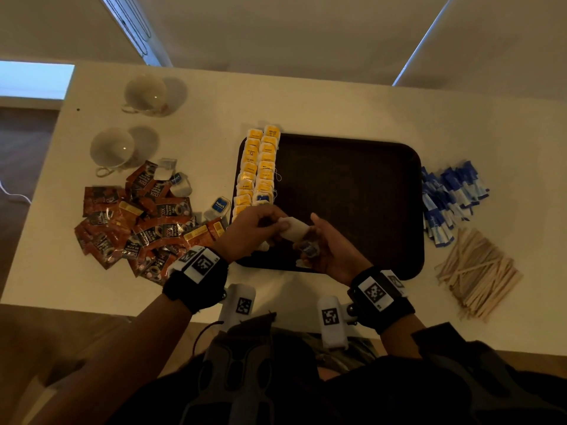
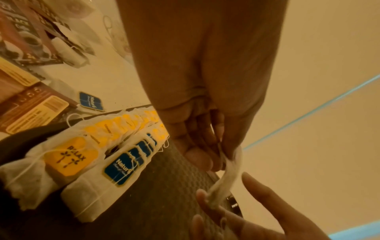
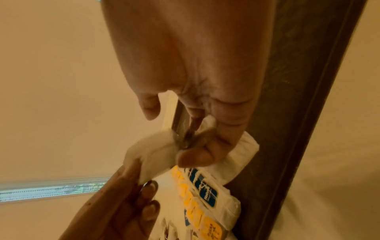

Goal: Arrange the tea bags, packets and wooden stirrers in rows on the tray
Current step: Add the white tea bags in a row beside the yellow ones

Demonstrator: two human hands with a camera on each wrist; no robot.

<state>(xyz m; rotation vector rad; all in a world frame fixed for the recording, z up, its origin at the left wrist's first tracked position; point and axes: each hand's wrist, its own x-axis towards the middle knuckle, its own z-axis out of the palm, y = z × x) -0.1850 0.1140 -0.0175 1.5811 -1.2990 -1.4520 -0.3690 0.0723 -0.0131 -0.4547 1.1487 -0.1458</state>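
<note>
White tabletop [image 1: 306,99] beneath drawn blinds carries a dark tray [image 1: 352,179], where two rows of tea bags [image 1: 259,167] with yellow and blue tags run along its left edge. Over the tray's near left corner, a person's left hand [image 1: 248,233] pinches one end of a white tea bag [image 1: 291,228], while the right hand [image 1: 331,250] grips its other end, more bags tucked under the thumb. Left of the tray lies a loose heap of brown coffee packets [image 1: 135,216] with a few stray tea bags, and two cups [image 1: 129,124] stand beyond them. Blue sachets [image 1: 448,197] and wooden stirrers [image 1: 478,271] are piled on the table to the tray's right.
</note>
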